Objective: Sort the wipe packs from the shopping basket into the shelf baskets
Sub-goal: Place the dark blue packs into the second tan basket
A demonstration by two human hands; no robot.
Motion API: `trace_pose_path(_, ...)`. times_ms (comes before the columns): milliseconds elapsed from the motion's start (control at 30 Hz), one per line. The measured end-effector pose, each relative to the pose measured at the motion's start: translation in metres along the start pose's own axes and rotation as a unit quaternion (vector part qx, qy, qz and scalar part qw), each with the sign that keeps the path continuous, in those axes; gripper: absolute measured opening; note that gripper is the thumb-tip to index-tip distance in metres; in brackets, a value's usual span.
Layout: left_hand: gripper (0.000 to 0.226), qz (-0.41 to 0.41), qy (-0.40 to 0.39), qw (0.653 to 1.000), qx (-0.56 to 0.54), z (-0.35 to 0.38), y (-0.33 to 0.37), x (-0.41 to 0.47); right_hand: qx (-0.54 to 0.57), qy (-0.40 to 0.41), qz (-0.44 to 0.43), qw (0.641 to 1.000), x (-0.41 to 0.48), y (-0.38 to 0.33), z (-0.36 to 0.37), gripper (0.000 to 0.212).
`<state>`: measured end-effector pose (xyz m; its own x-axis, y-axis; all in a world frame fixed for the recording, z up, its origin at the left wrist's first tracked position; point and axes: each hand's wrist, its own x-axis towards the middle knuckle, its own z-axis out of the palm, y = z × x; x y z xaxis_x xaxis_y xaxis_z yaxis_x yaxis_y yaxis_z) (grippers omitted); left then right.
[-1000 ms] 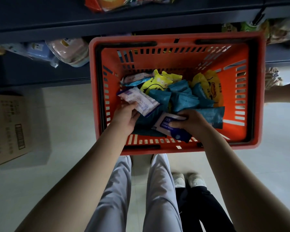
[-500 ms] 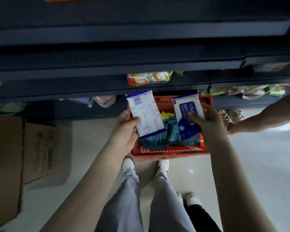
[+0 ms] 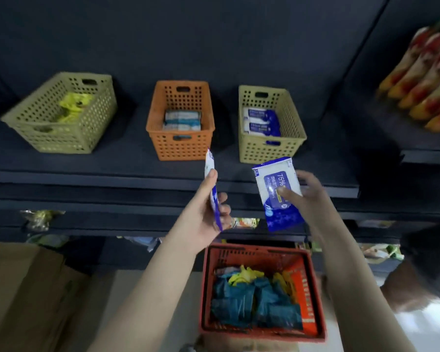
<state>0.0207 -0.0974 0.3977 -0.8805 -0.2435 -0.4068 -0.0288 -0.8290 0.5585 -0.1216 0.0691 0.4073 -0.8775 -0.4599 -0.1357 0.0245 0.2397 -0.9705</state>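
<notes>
Both hands are up in front of the dark shelf (image 3: 112,161), each gripping a wipe pack; the left hand (image 3: 203,212) pinches a white-and-blue pack (image 3: 212,189) seen edge-on, the right hand (image 3: 308,199) holds a second pack (image 3: 274,191) face-out (it reads "75%"). On the shelf stand three baskets — an olive basket (image 3: 61,138) with yellow packs, an orange basket (image 3: 181,146) with pale ones, a tan basket (image 3: 269,148) with blue-and-white ones; below sits the red shopping basket (image 3: 313,313), teal and yellow packs inside.
</notes>
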Motion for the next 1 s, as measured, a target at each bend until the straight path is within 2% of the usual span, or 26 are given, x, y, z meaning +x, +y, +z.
trace_pose_path(200, 0.059, 0.015, -0.005, 0.998, -0.066, 0.030, 0.034, 0.021, 0.029, -0.013, -0.025, 0.999, 0.032, -0.035, -0.010, 0.020)
trace_pose_path(300, 0.055, 0.039, 0.006, 0.999, -0.024, 0.036, 0.059, 0.039, 0.026, 0.003, -0.028, 0.999, 0.058, -0.049, -0.013, 0.012)
trace_pose_path(533, 0.019, 0.085, 0.088, 0.989, 0.085, 0.044, 0.144, 0.132, 0.022, 0.071, -0.033, 0.997, 0.163, -0.077, -0.002, 0.007)
trace_pose_path(633, 0.017, 0.092, 0.091, 0.986, 0.101, 0.045, 0.178, 0.183, 0.001, 0.081, -0.012, 0.997, 0.215, -0.088, 0.003, 0.008)
trace_pose_path(733, 0.018, 0.103, 0.081, 0.980, 0.150, 0.047, 0.200, 0.234, -0.127, 0.070, -0.016, 0.989, 0.269, -0.089, 0.002, 0.009)
trace_pose_path(800, 0.011, 0.111, 0.083, 0.978, 0.154, 0.049, 0.207, 0.262, -0.232, 0.041, -0.024, 0.972, 0.301, -0.090, 0.004, 0.008)
trace_pose_path(900, 0.007, 0.123, 0.093, 0.979, 0.131, 0.050, 0.210, 0.290, -0.363, -0.023, -0.027, 0.931, 0.341, -0.099, 0.010, 0.017)
trace_pose_path(1000, 0.025, 0.138, 0.116, 0.977, 0.116, 0.042, 0.209, 0.305, -0.458, -0.107, -0.023, 0.882, 0.369, -0.107, 0.016, 0.034)
